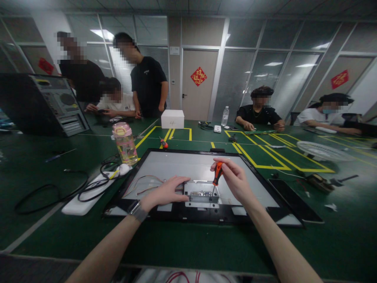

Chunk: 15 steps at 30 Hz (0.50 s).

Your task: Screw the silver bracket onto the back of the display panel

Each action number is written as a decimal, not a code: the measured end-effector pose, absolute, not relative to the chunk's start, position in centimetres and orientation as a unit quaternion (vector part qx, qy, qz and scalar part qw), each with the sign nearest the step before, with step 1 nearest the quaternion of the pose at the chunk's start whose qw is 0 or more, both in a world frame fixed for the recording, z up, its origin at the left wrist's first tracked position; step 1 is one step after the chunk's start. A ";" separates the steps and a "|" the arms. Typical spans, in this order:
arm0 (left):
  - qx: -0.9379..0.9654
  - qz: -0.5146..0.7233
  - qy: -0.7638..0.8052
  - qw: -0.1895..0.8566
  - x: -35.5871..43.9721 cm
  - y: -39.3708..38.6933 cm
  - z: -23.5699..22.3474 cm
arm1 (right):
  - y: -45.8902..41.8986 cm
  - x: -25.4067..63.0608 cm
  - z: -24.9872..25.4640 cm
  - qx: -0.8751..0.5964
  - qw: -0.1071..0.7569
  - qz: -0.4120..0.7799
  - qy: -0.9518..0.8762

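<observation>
A flat monitor panel (165,163) lies face down on the green table, its grey metal back up inside a black frame. A small metal circuit-board cover (202,194) sits near its front edge. My right hand (234,179) is closed round an orange-and-black screwdriver (217,175), held upright with its tip on the right side of the cover. My left hand (165,192) rests flat on the panel just left of the cover, fingers stretched out. Thin coloured wires (144,182) run across the panel beside the left hand.
A pink-lidded water bottle (125,143) stands left of the panel, by black cables (97,184) and a white keyboard (85,196). A computer case (44,104) stands far left. A white box (172,118), a fan guard (319,151) and a dark slab (294,200) lie around. Several people sit or stand along the far side.
</observation>
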<state>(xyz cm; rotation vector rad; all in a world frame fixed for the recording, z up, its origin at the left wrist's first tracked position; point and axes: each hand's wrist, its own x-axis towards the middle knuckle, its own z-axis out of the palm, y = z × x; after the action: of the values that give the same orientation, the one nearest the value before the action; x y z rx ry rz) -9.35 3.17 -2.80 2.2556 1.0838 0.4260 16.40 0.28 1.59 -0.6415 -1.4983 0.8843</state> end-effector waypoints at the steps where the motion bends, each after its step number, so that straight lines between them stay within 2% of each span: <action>1: 0.848 0.160 0.409 0.297 -9.3 3.1 -2.8 | 0.2 16.4 1.6 -0.274 0.599 0.386 -0.646; 7: 0.849 0.164 0.404 0.297 -9.2 3.1 -2.7 | 0.0 16.3 1.8 -0.288 0.580 0.352 -0.676; 15: 0.852 0.167 0.401 0.291 -9.4 3.2 -2.9 | -0.2 16.1 2.0 -0.280 0.548 0.388 -0.686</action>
<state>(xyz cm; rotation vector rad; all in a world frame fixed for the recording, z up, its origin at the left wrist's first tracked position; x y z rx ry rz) -9.35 3.17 -2.85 2.2735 1.0702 0.4456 16.13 -0.22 1.98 -0.6629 -1.6248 0.9197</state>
